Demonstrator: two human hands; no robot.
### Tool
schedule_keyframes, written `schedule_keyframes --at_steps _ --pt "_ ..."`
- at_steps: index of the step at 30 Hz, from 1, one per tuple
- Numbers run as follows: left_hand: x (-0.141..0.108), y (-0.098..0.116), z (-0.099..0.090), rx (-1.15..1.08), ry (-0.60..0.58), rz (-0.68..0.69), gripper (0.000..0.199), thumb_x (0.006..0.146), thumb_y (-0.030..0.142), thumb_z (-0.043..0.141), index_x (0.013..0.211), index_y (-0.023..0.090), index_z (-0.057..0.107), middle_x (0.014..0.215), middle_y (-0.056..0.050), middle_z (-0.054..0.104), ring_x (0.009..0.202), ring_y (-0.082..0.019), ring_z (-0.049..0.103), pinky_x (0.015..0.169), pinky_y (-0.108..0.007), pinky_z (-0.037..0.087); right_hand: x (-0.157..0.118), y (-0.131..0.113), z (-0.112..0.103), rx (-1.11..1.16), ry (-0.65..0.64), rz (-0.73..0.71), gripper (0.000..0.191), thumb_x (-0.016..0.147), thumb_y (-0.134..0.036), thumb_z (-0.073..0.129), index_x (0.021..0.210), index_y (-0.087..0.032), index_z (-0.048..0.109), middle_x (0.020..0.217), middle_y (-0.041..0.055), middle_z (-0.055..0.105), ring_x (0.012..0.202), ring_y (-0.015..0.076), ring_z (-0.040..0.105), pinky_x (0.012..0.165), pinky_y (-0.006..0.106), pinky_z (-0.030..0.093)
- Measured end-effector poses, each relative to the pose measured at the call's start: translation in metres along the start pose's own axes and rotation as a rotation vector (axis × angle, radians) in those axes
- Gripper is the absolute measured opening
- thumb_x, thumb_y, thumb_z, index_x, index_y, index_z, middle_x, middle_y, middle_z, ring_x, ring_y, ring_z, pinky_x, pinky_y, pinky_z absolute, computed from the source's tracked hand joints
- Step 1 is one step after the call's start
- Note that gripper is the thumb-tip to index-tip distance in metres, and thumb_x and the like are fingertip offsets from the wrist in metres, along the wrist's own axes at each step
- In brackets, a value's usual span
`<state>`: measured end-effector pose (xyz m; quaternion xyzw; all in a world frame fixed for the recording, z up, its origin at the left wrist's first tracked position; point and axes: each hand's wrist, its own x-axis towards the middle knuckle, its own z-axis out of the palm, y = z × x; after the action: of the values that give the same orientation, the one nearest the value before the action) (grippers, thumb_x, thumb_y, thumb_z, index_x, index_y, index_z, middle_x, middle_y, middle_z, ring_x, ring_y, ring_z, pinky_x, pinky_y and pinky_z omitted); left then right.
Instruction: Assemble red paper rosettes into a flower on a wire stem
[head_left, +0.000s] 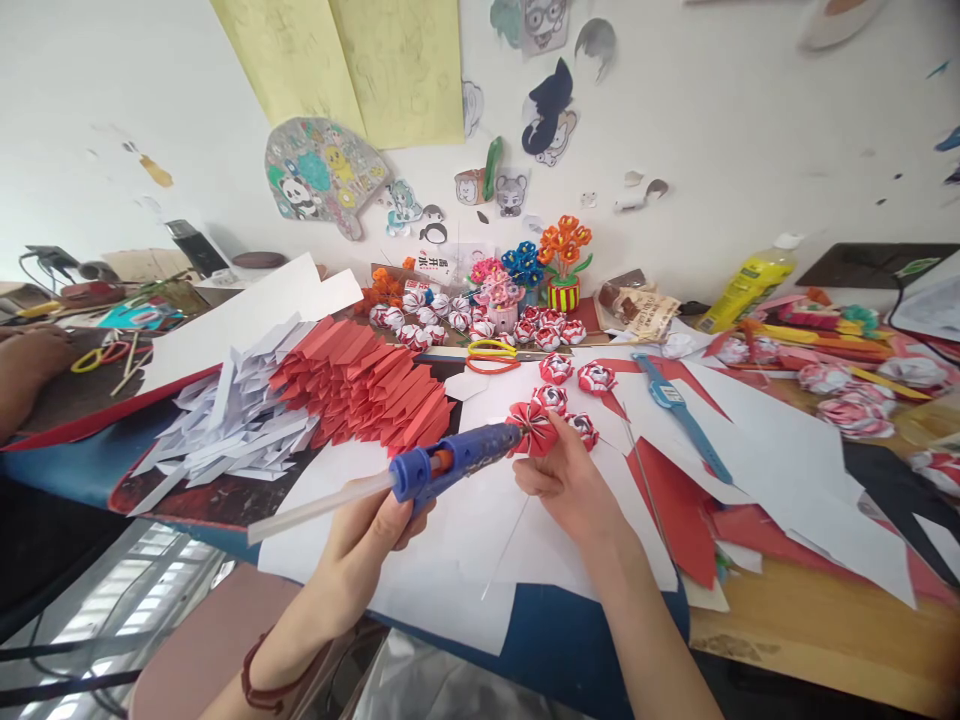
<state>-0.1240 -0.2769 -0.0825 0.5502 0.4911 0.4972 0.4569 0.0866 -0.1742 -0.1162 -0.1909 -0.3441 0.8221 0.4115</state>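
Note:
My left hand (369, 535) is wrapped round the handle of a blue hot glue gun (457, 462). A long translucent glue stick (322, 508) sticks out of its back end. The nozzle meets a red folded paper flower (531, 428), which my right hand (562, 470) pinches between thumb and fingers. Whether the nozzle touches the paper or is just in front of it, I cannot tell. Just beyond my right hand lie several finished red-and-white paper flowers (597, 377) on white paper sheets (450, 560).
Red folded strips (367, 385) and white folded strips (232, 415) are heaped at left. Yellow-and-orange scissors (491, 354) lie behind. A blue watch (681, 405) rests at right, near a yellow bottle (750, 283). Potted craft flowers (564, 255) stand by the wall. Another person's hand (34, 375) is far left.

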Motion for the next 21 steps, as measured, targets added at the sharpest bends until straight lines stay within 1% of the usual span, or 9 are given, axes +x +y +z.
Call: schedule_keyframes --at_steps 2,3,7,9,11,13,17,19,21 --pt "0.0002 -0.0023 -0.0007 -0.011 0.024 0.030 0.047 0.092 0.056 0.050 0.071 0.014 0.053 0.062 -0.001 0.040 0.055 -0.009 0.032 0.049 -0.025 0.019 -0.0005 -0.0002 0.0006 -0.002 0.006 0.004 0.037 0.096 -0.051 0.047 0.087 -0.020 0.063 0.045 -0.0101 0.023 0.044 0.0079 0.010 0.050 0.026 0.014" --pt "0.0002 -0.0043 -0.0016 -0.019 0.035 0.047 0.047 0.093 0.055 0.050 0.072 0.013 0.055 0.061 -0.001 0.040 0.054 -0.009 0.031 0.049 -0.025 0.018 -0.0006 -0.0001 0.0007 -0.008 0.007 0.003 0.038 0.095 -0.052 0.047 0.087 -0.019 0.063 0.046 -0.0097 0.027 0.044 0.0075 0.010 0.050 0.027 0.014" --pt "-0.0008 -0.0107 -0.0041 -0.027 0.027 0.087 0.045 0.094 0.052 0.049 0.075 0.013 0.057 0.063 -0.001 0.043 0.054 -0.009 0.031 0.048 -0.024 0.019 -0.0007 0.0003 0.0005 -0.035 0.008 -0.020 0.040 0.096 -0.053 0.046 0.087 -0.018 0.063 0.060 -0.0046 0.049 0.044 0.0057 0.012 0.050 0.027 0.014" --pt "-0.0025 -0.0093 -0.0023 -0.020 0.043 0.072 0.045 0.094 0.053 0.050 0.075 0.013 0.058 0.064 -0.001 0.044 0.055 -0.009 0.032 0.050 -0.025 0.021 -0.0008 0.0004 0.0003 -0.043 0.005 -0.025 0.040 0.096 -0.053 0.045 0.086 -0.018 0.063 0.058 -0.0050 0.047 0.044 0.0060 0.011 0.050 0.027 0.014" --pt "-0.0042 -0.0053 0.0009 -0.003 0.097 0.033 0.046 0.093 0.054 0.051 0.074 0.013 0.058 0.064 -0.002 0.044 0.057 -0.010 0.034 0.052 -0.025 0.022 -0.0010 0.0004 0.0001 -0.041 0.001 -0.019 0.039 0.096 -0.052 0.046 0.083 -0.019 0.063 0.051 -0.0068 0.039 0.044 0.0071 0.010 0.050 0.028 0.014" --pt "-0.0050 -0.0017 0.0033 0.025 0.132 -0.003 0.048 0.091 0.055 0.052 0.071 0.013 0.057 0.064 -0.003 0.046 0.059 -0.011 0.035 0.053 -0.026 0.022 -0.0012 0.0006 -0.0001 -0.033 -0.005 -0.013 0.038 0.096 -0.051 0.048 0.079 -0.020 0.062 0.049 -0.0073 0.036 0.045 0.0077 0.009 0.050 0.028 0.015" --pt "-0.0028 -0.0034 0.0004 0.022 0.049 0.045 0.050 0.092 0.057 0.050 0.068 0.013 0.055 0.064 -0.003 0.046 0.058 -0.011 0.035 0.053 -0.027 0.023 -0.0011 0.0013 -0.0004 -0.036 0.011 -0.015 0.037 0.094 -0.052 0.050 0.081 -0.019 0.062 0.057 -0.0046 0.048 0.045 0.0066 0.010 0.049 0.028 0.016" --pt "-0.0013 -0.0069 -0.0027 0.001 0.035 0.074 0.049 0.094 0.055 0.048 0.071 0.013 0.056 0.065 -0.003 0.046 0.057 -0.010 0.035 0.051 -0.026 0.022 -0.0011 0.0010 -0.0001 -0.050 0.024 0.002 0.039 0.093 -0.053 0.052 0.080 -0.018 0.062 0.054 -0.0050 0.046 0.044 0.0065 0.010 0.049 0.028 0.017" --pt "-0.0002 -0.0093 -0.0046 -0.004 0.035 0.067 0.047 0.094 0.053 0.048 0.072 0.013 0.057 0.066 -0.003 0.046 0.057 -0.010 0.035 0.051 -0.026 0.022 -0.0014 0.0003 0.0005 -0.062 0.025 0.019 0.041 0.092 -0.055 0.051 0.078 -0.018 0.062 0.050 -0.0062 0.039 0.045 0.0068 0.010 0.049 0.028 0.018"
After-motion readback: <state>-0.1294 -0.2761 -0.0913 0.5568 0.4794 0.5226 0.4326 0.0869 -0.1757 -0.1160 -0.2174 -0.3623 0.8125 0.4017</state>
